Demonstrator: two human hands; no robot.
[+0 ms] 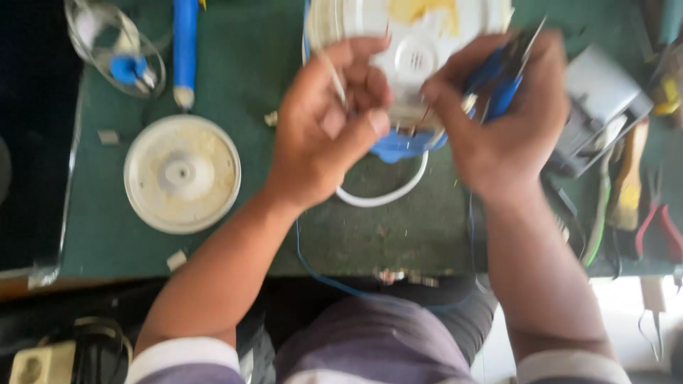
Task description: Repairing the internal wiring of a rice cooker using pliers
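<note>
While the green counter [249, 64] spreads under everything, the person's two hands meet above its far middle, over a round white device [416, 32] with a yellowed patch and a blue part [402, 146] beneath it. A white round disc [182, 173] lies well apart to the left, flat on the counter. The left hand [324, 131] is curled, its fingers [377, 121] pinching a thin pale wire or stick [333, 77] against the edge of the white device. The right hand [509, 124] is closed around a blue-handled tool [501, 82], whose dark tips poke out past the knuckles; motion blur hides what the tips touch. A white cable loop [384, 195] curves below the hands. Right of them lie a grey box [601, 92], a wooden-handled tool [629, 178] and red-handled pliers [658, 224]. A thin blue wire [320, 274] trails toward the person's lap.
</note>
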